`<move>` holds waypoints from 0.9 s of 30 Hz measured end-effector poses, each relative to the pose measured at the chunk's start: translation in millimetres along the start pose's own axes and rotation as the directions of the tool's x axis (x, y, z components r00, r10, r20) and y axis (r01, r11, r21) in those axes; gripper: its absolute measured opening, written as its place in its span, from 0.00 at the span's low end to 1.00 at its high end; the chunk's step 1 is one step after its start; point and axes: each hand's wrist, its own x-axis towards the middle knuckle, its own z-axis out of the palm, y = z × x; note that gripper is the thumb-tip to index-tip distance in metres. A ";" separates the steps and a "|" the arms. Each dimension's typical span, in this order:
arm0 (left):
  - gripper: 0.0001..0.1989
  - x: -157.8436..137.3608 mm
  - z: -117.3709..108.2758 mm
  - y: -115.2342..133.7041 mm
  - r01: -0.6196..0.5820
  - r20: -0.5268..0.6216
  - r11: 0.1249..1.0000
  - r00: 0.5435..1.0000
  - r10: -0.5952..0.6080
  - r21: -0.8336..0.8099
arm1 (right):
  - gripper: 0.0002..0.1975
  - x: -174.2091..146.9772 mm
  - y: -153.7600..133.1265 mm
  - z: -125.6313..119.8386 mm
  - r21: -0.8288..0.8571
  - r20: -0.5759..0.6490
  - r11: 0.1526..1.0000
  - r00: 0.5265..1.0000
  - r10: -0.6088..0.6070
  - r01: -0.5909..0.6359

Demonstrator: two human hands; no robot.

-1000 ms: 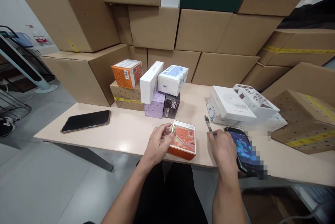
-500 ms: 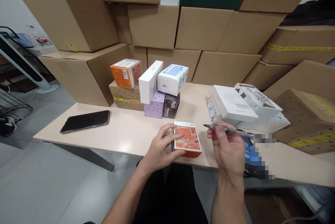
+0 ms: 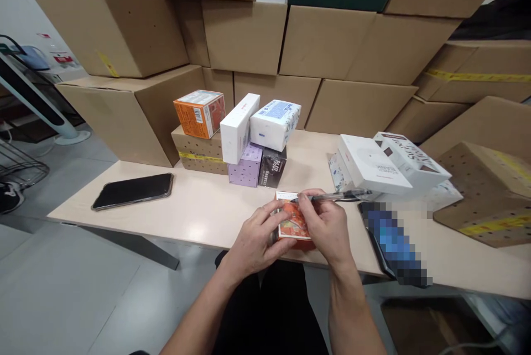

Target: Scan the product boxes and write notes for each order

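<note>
An orange patterned box (image 3: 292,225) with a white strip along its far edge lies flat near the table's front edge. My left hand (image 3: 261,233) grips the box from its left side, fingers over the top and thumb along the near edge. Pinched in my right hand (image 3: 327,225) is a pen (image 3: 338,196) with a clear barrel. Its dark tip points left, over the far part of the box top; whether it touches the surface I cannot tell. My right hand covers the box's right side.
A black phone (image 3: 133,191) lies at the left; a second, blurred-screen device (image 3: 392,244) lies right. Behind stand an orange box (image 3: 199,114), a white box (image 3: 239,129), a tissue pack (image 3: 275,123), a purple box (image 3: 245,167) and a black box (image 3: 272,168). White boxes (image 3: 373,164) sit right; cartons (image 3: 327,40) wall the back.
My right hand has moved left with the pen, from beside the box to over it. The device at the right is now uncovered. My left hand stays on the box.
</note>
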 end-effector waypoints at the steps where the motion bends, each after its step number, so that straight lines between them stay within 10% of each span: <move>1: 0.24 -0.2 0.3 -0.4 0.000 0.000 1.000 1.000 0.000 -0.002 | 0.14 0.0 -1.0 -0.5 -0.011 0.016 1.000 1.000 -0.001 0.001; 27: 0.24 -1.0 1.4 -1.4 0.002 -0.001 1.000 1.000 -0.002 0.008 | 0.15 2.4 -4.8 0.1 0.000 0.083 1.000 0.996 -0.019 0.019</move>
